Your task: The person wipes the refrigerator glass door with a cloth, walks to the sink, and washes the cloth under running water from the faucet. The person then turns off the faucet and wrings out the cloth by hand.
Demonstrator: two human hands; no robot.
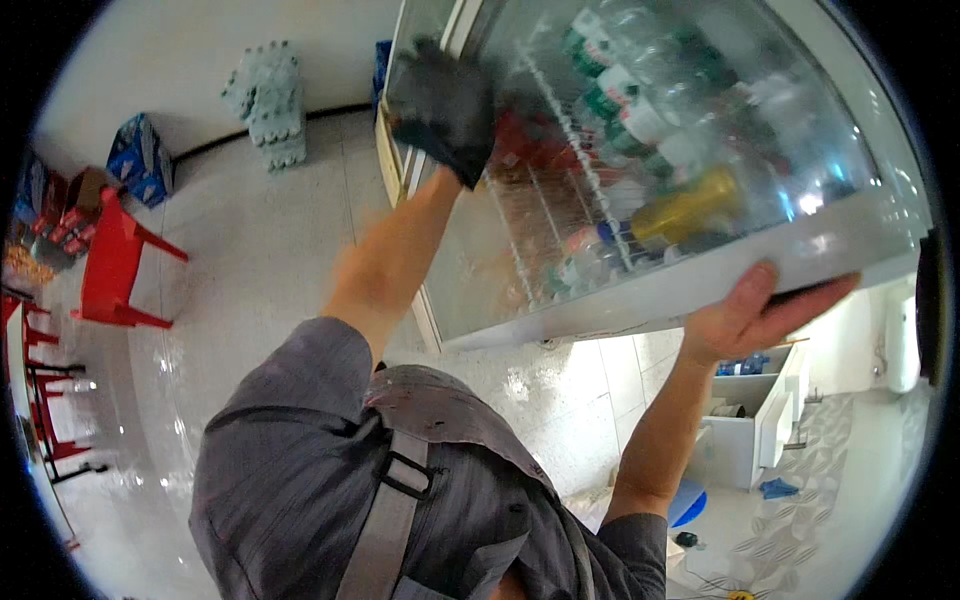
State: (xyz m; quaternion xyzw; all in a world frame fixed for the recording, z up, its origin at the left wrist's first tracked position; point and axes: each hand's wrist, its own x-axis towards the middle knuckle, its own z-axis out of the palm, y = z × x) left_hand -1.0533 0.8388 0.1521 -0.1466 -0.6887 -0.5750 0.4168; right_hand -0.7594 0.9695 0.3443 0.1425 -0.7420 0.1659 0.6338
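Observation:
A drinks fridge with a glass front and a white frame (pixel 640 300) fills the upper right, tilted in the view. Behind its glass stand clear bottles (pixel 640 110) with green-and-white labels on wire shelves, and a yellow bottle (pixel 690 205). My left hand (pixel 445 110), in a dark glove, is at the fridge's left edge; motion smears its fingers. My bare right hand (pixel 755 312) lies against the lower frame, thumb up on its face and fingers stretched to the right along its edge. A dark gap shows between them.
A red plastic chair (pixel 125 265) stands at left, near blue boxes (pixel 140 160). Wrapped clear bottles (pixel 270 105) are stacked by the wall. A white drawer unit (pixel 745 440) is at lower right, with a blue cloth (pixel 779 488) on the floor beside it.

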